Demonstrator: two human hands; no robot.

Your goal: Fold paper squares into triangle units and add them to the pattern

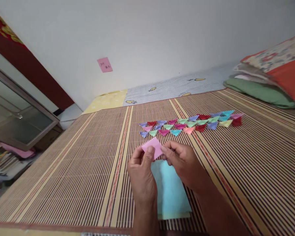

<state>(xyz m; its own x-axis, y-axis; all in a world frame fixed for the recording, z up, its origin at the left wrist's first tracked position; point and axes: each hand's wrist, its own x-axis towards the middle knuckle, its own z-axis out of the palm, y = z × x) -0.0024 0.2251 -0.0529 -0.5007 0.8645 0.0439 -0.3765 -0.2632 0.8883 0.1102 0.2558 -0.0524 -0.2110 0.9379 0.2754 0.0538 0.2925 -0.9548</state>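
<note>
Between my two hands is a small folded piece of pink paper [156, 146], held up above the mat. My left hand [144, 167] pinches it with the thumb flat on its face and the fingers behind. At the paper's right corner, the thumb and fingertips of my right hand [180, 159] are closed on it. Below my hands lies a stack of paper sheets [172, 193], light blue on top with a pale green edge underneath. Just beyond, folded paper pieces [176, 132] in several colours lie in rows, each shaped like a small pointed boat or triangle.
A striped bamboo mat [76, 170] covers the bed. Folded bedding [265, 91] is piled at the right. A pink note [104, 65] is stuck on the white wall. To the left are a glass-fronted cabinet [17, 111] and a pile of papers [5, 162].
</note>
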